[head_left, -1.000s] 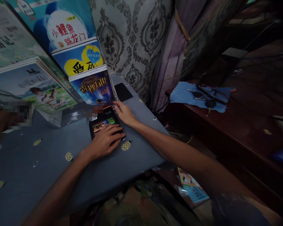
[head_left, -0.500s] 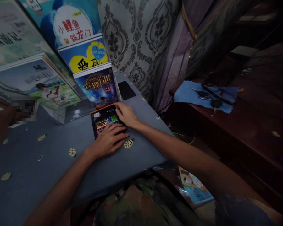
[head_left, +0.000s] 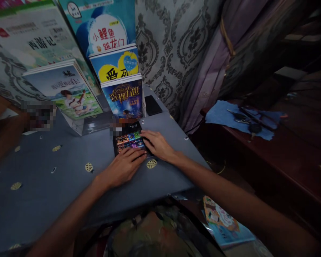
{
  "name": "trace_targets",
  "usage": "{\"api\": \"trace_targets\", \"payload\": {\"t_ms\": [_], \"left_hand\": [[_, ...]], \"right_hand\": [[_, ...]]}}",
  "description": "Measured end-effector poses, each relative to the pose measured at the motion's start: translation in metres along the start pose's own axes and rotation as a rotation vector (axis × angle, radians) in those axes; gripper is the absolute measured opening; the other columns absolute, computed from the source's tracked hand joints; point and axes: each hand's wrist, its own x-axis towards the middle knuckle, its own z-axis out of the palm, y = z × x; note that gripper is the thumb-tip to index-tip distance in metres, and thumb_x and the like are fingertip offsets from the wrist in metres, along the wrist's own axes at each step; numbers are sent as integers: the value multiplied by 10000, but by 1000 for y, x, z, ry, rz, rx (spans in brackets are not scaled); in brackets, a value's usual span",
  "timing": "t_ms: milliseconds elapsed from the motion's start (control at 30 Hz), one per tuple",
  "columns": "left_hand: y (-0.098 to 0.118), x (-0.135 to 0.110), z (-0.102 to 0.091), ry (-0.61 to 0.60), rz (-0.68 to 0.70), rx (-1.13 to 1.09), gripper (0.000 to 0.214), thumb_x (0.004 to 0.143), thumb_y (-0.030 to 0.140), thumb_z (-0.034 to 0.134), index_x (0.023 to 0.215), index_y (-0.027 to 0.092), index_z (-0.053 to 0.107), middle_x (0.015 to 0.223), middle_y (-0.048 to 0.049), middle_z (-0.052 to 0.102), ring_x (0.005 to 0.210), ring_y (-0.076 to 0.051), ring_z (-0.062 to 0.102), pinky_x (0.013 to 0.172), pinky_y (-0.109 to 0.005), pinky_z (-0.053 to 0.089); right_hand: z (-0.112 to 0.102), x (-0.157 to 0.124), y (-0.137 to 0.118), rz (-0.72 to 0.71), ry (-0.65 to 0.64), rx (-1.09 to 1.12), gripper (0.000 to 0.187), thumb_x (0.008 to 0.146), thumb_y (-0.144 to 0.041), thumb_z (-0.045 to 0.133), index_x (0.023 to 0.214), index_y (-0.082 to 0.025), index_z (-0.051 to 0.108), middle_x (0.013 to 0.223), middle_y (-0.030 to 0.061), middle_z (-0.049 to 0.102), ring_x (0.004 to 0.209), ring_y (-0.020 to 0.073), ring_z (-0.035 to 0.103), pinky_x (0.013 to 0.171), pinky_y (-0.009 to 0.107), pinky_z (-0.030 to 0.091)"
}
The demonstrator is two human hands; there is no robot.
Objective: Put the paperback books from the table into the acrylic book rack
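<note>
A black book (head_left: 128,137) with a grid of small colourful pictures lies flat on the grey tablecloth. My left hand (head_left: 128,161) rests palm down over its lower edge, fingers stretched out. At the book's right side lies my right hand (head_left: 158,144), its fingers extended and touching the cover. Just behind stands a blue and gold book (head_left: 126,97) in a clear stand (head_left: 96,124), with a blue and yellow book (head_left: 115,67) behind it. Beside these, a picture book with a green meadow (head_left: 72,94) leans upright.
Taller books, one green-white (head_left: 40,43) and one teal (head_left: 109,26), stand at the back. A dark flat object (head_left: 153,105) lies near the curtain (head_left: 166,46). Keys and glasses lie on a blue cloth (head_left: 216,117) to the right. Picture books (head_left: 227,225) lie below the table edge.
My right hand has slid from the black book's top right corner down along its right side. My left hand stays on the lower part. The view has shifted slightly left.
</note>
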Motion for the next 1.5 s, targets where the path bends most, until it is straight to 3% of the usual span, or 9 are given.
{"api": "trace_targets", "payload": {"t_ms": [133,233,367,533,733,967,1333,1500], "left_hand": [[7,-26,-5,53,-53,131,345,1004,170,432,1313,123,578,1287,-146,663,1209,-277,596,1029,-487,486],[15,-46,-7,138,-201,193,304,1002,170,448,1259,132,607,1185,-139,698,1113,-273,632,956,-460,527],[27,-67,-2,203,-353,189,306,991,158,454,1259,165,602,1172,-123,697,1069,-271,636,906,-444,546],[33,-76,9,242,-399,109,363,972,118,441,1301,188,578,1246,-119,670,1170,-274,602,981,-468,532],[32,-77,14,245,-414,83,452,976,130,445,1417,208,508,1278,-127,663,1184,-282,606,984,-490,537],[33,-77,15,258,-438,59,500,996,173,440,1492,237,442,1274,-127,670,1178,-283,621,997,-504,532],[34,-76,13,263,-423,74,465,990,153,462,1452,199,483,1260,-133,672,1170,-282,609,969,-481,538],[33,-75,9,267,-474,-23,406,998,186,456,1392,239,536,1275,-115,653,1194,-276,599,1010,-505,525]], "right_hand": [[-7,-18,-12,-58,11,-40,296,968,-148,472,1165,-177,690,1242,147,709,1181,271,649,1011,510,499],[-6,-30,-34,-178,-7,-65,304,995,-160,449,1183,-145,687,1190,156,729,1195,268,643,1033,506,495],[8,-43,-75,-283,-139,-109,389,1013,-225,476,1354,-68,581,1384,182,629,1359,275,529,1153,491,421],[22,-48,-103,-297,-285,-128,619,991,-370,560,1474,-5,430,1523,221,477,1471,275,388,1234,459,330],[18,-55,-95,-269,-294,-123,611,1000,-365,540,1504,-47,405,1553,212,430,1498,258,331,1225,453,354],[10,-69,-80,-230,-247,-120,569,969,-300,589,1471,-62,468,1537,226,447,1480,287,367,1193,498,396],[-10,-85,-61,-127,-188,-194,544,994,-219,492,1524,-138,407,1542,186,460,1451,278,421,1185,562,388],[-11,-84,-60,-121,-173,-197,491,985,-221,509,1472,-162,493,1498,169,526,1406,276,487,1163,550,420]]}}
